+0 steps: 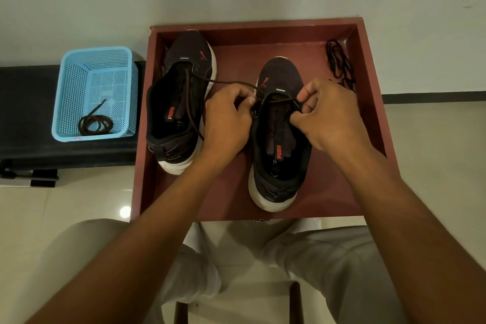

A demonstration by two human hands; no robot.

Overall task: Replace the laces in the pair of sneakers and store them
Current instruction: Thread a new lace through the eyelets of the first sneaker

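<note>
- Since the brown lace [226, 82] is a thin, soft cord, it should weigh next to nothing and flop wherever it is not held; judging by that, the stiff tip is the best place to take it for pushing through an eyelet, and a pinch close to the eyelet would keep it from buckling.
- Both sneakers look light, with soft mesh uppers and firmer white soles, so the upper near the eyelets will likely give under pressure and needs steadying while the cord is fed.
- The left hand [227, 119] has its fingers curled, pinching the lace at the left edge of the right sneaker [279, 137], near its front eyelets.
- The right hand [327, 116] is curled too, thumb and fingers pinching at the opposite edge of the same opening; whether it holds the lace end or the upper itself cannot be told.
- From the left hand the lace runs out across the gap to the left sneaker [181, 102], draping over its opening and down its inner side.
- Both sneakers stand upright in the red tray [373, 102], toes pointing away from the person, the left one further off.
- A bundle of black laces [339, 63] lies in the tray's far right corner, well apart from the hands.
- Another coiled brown lace [96, 123] sits in the blue basket [76, 81] to the left of the tray.
</note>
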